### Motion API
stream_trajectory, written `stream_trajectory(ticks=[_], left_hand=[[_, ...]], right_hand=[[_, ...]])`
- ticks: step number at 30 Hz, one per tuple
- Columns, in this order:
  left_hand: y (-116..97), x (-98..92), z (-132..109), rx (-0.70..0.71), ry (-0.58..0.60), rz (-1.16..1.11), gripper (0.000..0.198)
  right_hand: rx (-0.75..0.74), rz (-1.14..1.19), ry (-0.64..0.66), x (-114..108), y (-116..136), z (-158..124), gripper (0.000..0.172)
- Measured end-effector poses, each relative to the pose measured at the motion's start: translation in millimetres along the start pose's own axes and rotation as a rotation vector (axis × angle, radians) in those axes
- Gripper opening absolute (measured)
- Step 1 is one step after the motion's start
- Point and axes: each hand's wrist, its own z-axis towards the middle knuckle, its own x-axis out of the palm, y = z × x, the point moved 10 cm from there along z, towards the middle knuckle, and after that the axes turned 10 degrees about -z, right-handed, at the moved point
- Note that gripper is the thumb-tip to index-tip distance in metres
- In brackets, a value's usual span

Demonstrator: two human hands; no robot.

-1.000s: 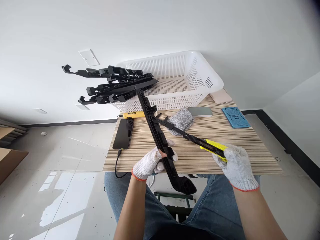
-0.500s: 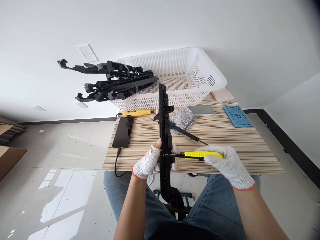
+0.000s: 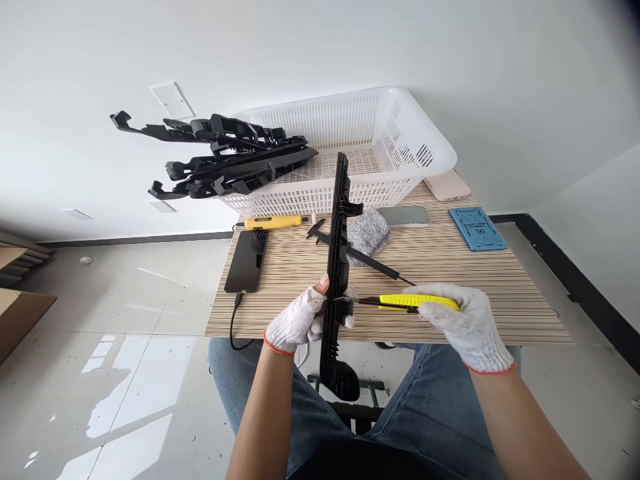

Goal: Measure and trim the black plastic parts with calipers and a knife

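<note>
My left hand (image 3: pixel 300 319), in a white knit glove with a bare thumb tip, is closed around a long black plastic part (image 3: pixel 336 267). The part stands nearly upright in view, its curved end low between my knees. In my gloved right hand (image 3: pixel 463 320) is a yellow-handled utility knife (image 3: pixel 419 302), pointing left. Its blade reaches the part's right side near my left fingers; whether it touches cannot be made out. Behind the part lie a black caliper (image 3: pixel 373 265) and a bunched grey cloth (image 3: pixel 369 232).
A white plastic basket (image 3: pixel 430 163) stands at the back, with several similar black parts (image 3: pixel 240 160) jutting out leftward. On the striped table (image 3: pixel 480 293) lie a phone (image 3: pixel 246 261) with a cable, a yellow pen-like tool (image 3: pixel 274 222), a blue flat case (image 3: pixel 477 229) and a grey-green plate (image 3: pixel 404 215).
The upper end of the black part has tilted to the right. My right hand and the knife have shifted slightly right and up, the blade drawing back a little across the part.
</note>
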Motion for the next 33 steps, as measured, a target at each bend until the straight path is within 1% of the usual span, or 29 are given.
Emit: stream_trajectory(ticks=[2,6,9,10,13,14,16,17,18,20,21,24,27,28,31,33], left_hand=[[-1,1.8,0,0.007,0.017,0.01,0.084],[-3,1.0,1,0.021,0.004,0.056,0.087],[-5,5.3,1,0.037,0.047,0.06,0.088],[-6,6.2,1,0.039,0.056,0.06,0.088],[-7,7.3,1,0.042,0.065,0.063,0.09],[-8,8.1,1,0.048,0.071,0.063,0.089],[-9,8.1,1,0.061,0.068,0.066,0.087],[-9,7.0,1,0.061,0.056,0.067,0.087],[-9,5.9,1,0.057,0.045,0.07,0.087],[-7,4.4,1,0.038,0.033,0.075,0.089],[-6,4.7,1,0.034,0.038,0.076,0.089],[-7,5.1,1,0.057,0.048,0.074,0.088],[-7,5.0,1,0.054,0.05,0.067,0.09],[-6,5.5,1,0.05,0.055,0.064,0.09],[-7,6.4,1,0.057,0.059,0.053,0.089],[-9,7.5,1,0.068,0.065,0.055,0.09]], right_hand=[[0.016,-0.012,0.049,5,-1,0,0.039],[0.006,-0.005,-0.011,-2,0,1,0.037],[0.003,-0.017,0.08,7,0,2,0.039],[0.008,-0.018,0.079,7,-1,3,0.04],[0.003,0.03,-0.028,-4,-2,4,0.046],[-0.005,0.04,-0.019,-4,-2,4,0.047],[-0.017,0.021,0.066,4,-1,4,0.047],[-0.02,0.001,0.087,6,-1,3,0.046],[-0.023,-0.01,0.072,5,0,3,0.045],[-0.031,0.0,0.0,-2,2,3,0.044],[-0.032,0.009,-0.004,-2,2,3,0.045],[-0.004,-0.006,0.066,5,3,1,0.046],[0.007,-0.003,-0.016,-2,4,0,0.046],[0.007,0.006,-0.016,-2,5,0,0.046],[0.055,0.021,0.07,7,0,2,0.045],[0.106,0.069,0.009,2,-6,5,0.044]])
